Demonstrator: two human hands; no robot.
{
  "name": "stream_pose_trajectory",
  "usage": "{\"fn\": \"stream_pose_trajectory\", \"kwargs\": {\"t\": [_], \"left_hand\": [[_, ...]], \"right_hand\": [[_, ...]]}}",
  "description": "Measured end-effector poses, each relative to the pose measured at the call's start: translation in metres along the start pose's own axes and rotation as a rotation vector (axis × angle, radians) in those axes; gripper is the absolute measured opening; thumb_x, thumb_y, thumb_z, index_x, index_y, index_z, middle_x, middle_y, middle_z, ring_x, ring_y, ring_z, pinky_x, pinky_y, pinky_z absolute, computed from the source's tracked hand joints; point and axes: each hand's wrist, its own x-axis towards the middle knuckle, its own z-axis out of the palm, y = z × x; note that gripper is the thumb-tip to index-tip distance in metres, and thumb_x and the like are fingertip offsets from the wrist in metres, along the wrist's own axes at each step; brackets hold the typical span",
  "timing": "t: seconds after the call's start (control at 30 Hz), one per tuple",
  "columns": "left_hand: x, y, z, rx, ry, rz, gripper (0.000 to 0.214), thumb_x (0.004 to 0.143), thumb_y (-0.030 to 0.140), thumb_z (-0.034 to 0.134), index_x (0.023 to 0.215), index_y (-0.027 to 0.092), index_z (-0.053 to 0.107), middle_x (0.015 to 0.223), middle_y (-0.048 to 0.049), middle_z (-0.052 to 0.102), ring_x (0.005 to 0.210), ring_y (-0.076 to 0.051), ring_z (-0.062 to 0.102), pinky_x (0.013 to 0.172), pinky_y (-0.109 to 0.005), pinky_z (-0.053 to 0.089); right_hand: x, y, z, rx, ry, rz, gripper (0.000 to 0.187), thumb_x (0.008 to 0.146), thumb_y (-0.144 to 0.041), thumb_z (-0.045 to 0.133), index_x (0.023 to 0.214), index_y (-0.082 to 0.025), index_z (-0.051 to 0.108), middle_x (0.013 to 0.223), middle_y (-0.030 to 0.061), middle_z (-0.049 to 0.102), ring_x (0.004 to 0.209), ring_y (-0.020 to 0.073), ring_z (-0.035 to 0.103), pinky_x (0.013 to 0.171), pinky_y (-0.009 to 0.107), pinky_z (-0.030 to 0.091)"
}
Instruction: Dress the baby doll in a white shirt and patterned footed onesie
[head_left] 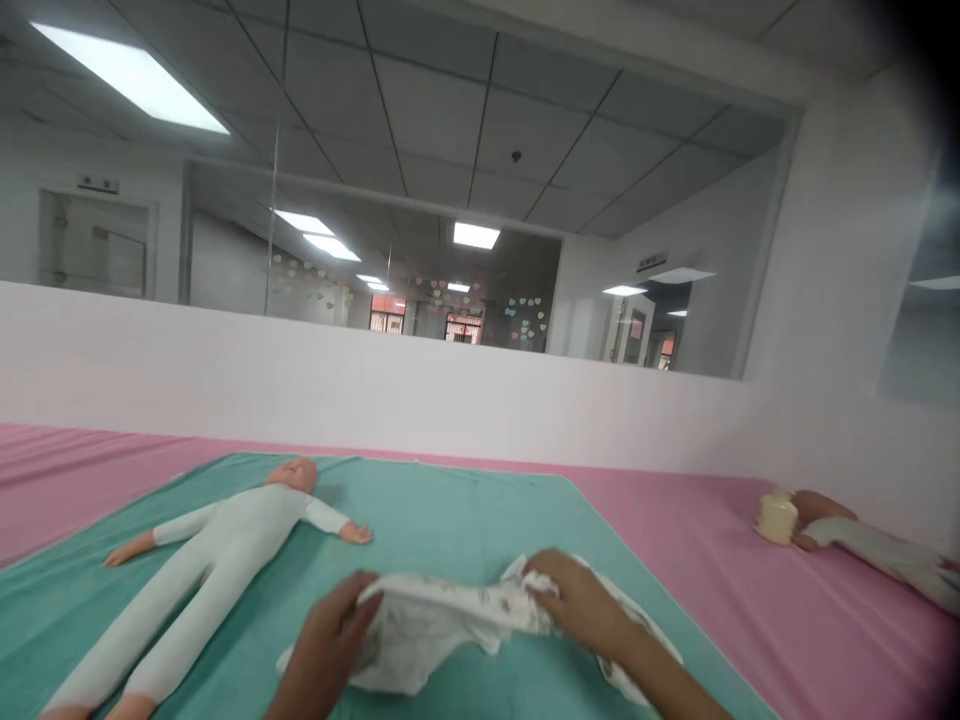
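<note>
A white baby garment [427, 625] with a small print is stretched between my two hands, low over the green sheet [465, 510]. My left hand [334, 640] pinches its left end between thumb and fingers. At the other end, my right hand [574, 600] grips a bunched part, and more white fabric trails behind the right forearm. The garment's exact cut cannot be made out among the folds. To the left of my hands, a baby doll [240, 540] in a white bodysuit lies on its back with arms spread, touched by neither hand.
Pink cloth [675, 520] covers the surface around the green sheet. At the right stand a cream-coloured jar or bottle [777, 517] and, beside it, another doll [877, 550] lying in pale clothing. A white wall [375, 385] with a large window rises behind.
</note>
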Motion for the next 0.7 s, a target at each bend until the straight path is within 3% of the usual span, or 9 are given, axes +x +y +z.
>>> {"fn": "stream_pose_trajectory", "kwargs": {"t": [0.1,0.2,0.3,0.4,0.47,0.53,0.57,0.63,0.7], "left_hand": [[0.012,0.047,-0.047,-0.14,0.037,-0.067,0.033,0.083,0.048,0.038,0.087,0.021,0.058,0.083,-0.0006,0.064,0.08,-0.018,0.058,0.067,-0.024,0.046],[0.018,0.092,-0.089,-0.161,0.05,-0.094,0.034,0.08,0.05,0.044,0.076,0.02,0.058,0.068,0.0017,0.059,0.066,-0.016,0.055,0.057,-0.021,0.042],[0.019,0.116,-0.106,-0.163,0.016,-0.153,0.035,0.078,0.052,0.046,0.072,0.019,0.057,0.062,0.0033,0.054,0.06,-0.014,0.052,0.052,-0.02,0.039],[0.02,0.118,-0.093,-0.148,-0.114,-0.161,0.038,0.079,0.055,0.042,0.069,0.019,0.053,0.062,0.0038,0.05,0.059,-0.014,0.05,0.052,-0.021,0.038],[0.021,0.113,-0.074,-0.114,-0.181,-0.125,0.041,0.08,0.056,0.039,0.067,0.019,0.05,0.062,0.0033,0.049,0.059,-0.014,0.049,0.053,-0.022,0.037],[0.02,0.107,-0.059,-0.048,-0.194,-0.074,0.041,0.08,0.055,0.037,0.065,0.019,0.049,0.062,0.0027,0.049,0.06,-0.014,0.048,0.055,-0.023,0.037],[0.019,0.104,-0.054,-0.006,-0.189,-0.059,0.04,0.08,0.054,0.037,0.064,0.019,0.049,0.062,0.0024,0.05,0.061,-0.015,0.048,0.056,-0.023,0.037],[0.016,0.101,-0.054,0.057,-0.179,-0.048,0.038,0.079,0.053,0.039,0.065,0.019,0.051,0.063,0.0018,0.052,0.064,-0.016,0.049,0.06,-0.024,0.039],[0.012,0.1,-0.066,0.066,-0.167,-0.062,0.037,0.079,0.052,0.04,0.069,0.019,0.054,0.067,0.001,0.056,0.068,-0.016,0.052,0.063,-0.024,0.04]], "right_hand": [[0.0,-0.031,-0.063,0.162,0.079,0.09,0.032,0.083,-0.043,0.039,0.089,-0.019,0.059,0.088,0.0052,0.062,0.083,0.0184,0.056,0.076,0.032,0.044],[-0.005,-0.044,-0.115,0.192,0.247,0.217,0.031,0.082,-0.046,0.044,0.088,-0.019,0.058,0.085,0.0045,0.062,0.076,0.017,0.056,0.067,0.029,0.044],[-0.012,-0.045,-0.13,0.212,0.272,0.268,0.028,0.077,-0.045,0.051,0.087,-0.02,0.059,0.087,0.0051,0.062,0.076,0.0177,0.056,0.066,0.029,0.044],[-0.019,-0.053,-0.088,0.292,0.193,0.147,0.03,0.076,-0.042,0.055,0.1,-0.024,0.057,0.105,0.0052,0.059,0.096,0.0194,0.054,0.077,0.03,0.043],[-0.023,-0.061,-0.038,0.384,-0.087,0.08,0.041,0.076,-0.042,0.055,0.114,-0.027,0.049,0.109,0.0039,0.057,0.096,0.018,0.053,0.076,0.029,0.043],[-0.026,-0.067,0.012,0.362,-0.36,0.041,0.034,0.072,-0.043,0.06,0.099,-0.024,0.057,0.091,0.0009,0.06,0.08,0.0161,0.054,0.07,0.027,0.041],[-0.027,-0.068,0.032,0.342,-0.377,0.066,0.026,0.075,-0.044,0.056,0.086,-0.021,0.059,0.079,-0.0006,0.059,0.072,0.0142,0.052,0.065,0.026,0.039],[-0.028,-0.064,0.056,0.374,-0.373,0.115,0.03,0.08,-0.045,0.048,0.07,-0.017,0.054,0.066,-0.0022,0.052,0.062,0.0111,0.046,0.059,0.023,0.035],[-0.027,-0.058,0.058,0.473,-0.295,0.151,0.034,0.083,-0.046,0.043,0.067,-0.016,0.05,0.066,-0.0027,0.048,0.061,0.0098,0.043,0.057,0.022,0.033]]}}
